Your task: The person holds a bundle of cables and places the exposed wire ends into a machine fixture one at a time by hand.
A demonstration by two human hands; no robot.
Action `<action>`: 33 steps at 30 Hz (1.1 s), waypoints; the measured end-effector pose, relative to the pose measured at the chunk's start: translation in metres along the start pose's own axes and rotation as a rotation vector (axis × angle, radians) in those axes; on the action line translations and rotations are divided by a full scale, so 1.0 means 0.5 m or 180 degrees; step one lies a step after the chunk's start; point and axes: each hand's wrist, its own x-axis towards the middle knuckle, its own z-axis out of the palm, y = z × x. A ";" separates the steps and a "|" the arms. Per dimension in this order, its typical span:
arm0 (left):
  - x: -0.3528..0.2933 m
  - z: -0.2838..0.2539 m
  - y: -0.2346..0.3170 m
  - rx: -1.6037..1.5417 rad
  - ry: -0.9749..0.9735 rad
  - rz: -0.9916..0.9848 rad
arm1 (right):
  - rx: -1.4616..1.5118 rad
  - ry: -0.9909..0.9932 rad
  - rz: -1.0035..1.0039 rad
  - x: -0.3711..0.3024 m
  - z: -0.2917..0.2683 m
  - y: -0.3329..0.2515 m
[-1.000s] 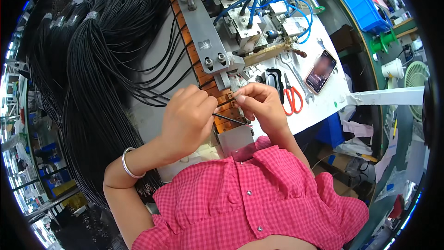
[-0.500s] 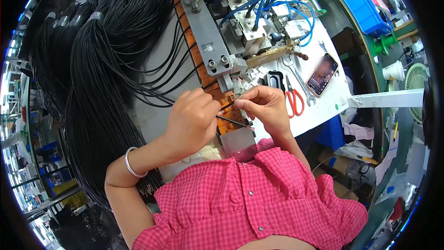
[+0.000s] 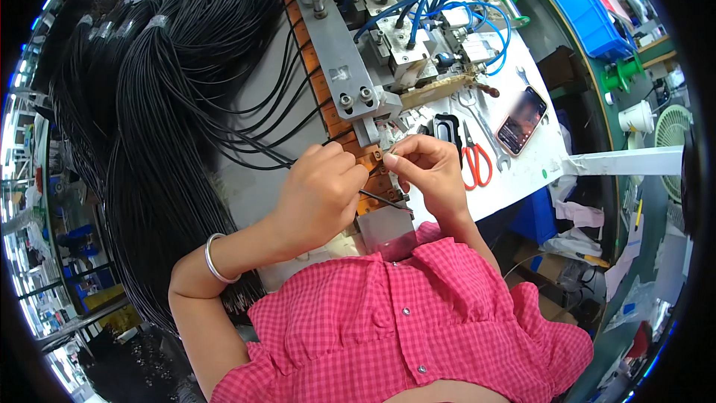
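Observation:
My left hand (image 3: pixel 321 194) is closed around black cables over the orange rail of clamping blocks (image 3: pixel 321 93). One black cable (image 3: pixel 386 199) sticks out below its fingers, its end pointing right. Thumb and forefinger of my right hand (image 3: pixel 432 177) pinch together just above the rail, where a second short cable end leads toward them from the left hand. The very tip in that pinch is too small to make out. Several cables run from the rail to a large black cable bundle (image 3: pixel 149 149) on the left.
A grey metal press arm (image 3: pixel 332 52) stands over the rail, beside pneumatic blocks with blue hoses (image 3: pixel 418 0). To the right lie red-handled scissors (image 3: pixel 477 164), a wrench (image 3: pixel 488 134) and a phone (image 3: pixel 522 119). A blue bin (image 3: pixel 574 4) stands at the far right.
My left hand has shifted slightly right, covering more of the cable ends. The right fingertips have moved a little right and up, still pinched. The view has tilted slightly.

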 end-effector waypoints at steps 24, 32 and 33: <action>0.006 0.005 -0.005 -0.0220 0.0039 0.0204 | 0.0473 -0.0107 -0.0046 -0.006 0.003 0.005; 0.007 0.001 -0.007 -0.0222 0.0005 0.0152 | -0.0549 -0.0594 0.0033 -0.002 -0.022 -0.020; 0.008 0.002 -0.006 -0.0267 -0.0003 0.0201 | -0.0198 -0.0507 -0.0080 -0.004 -0.017 -0.009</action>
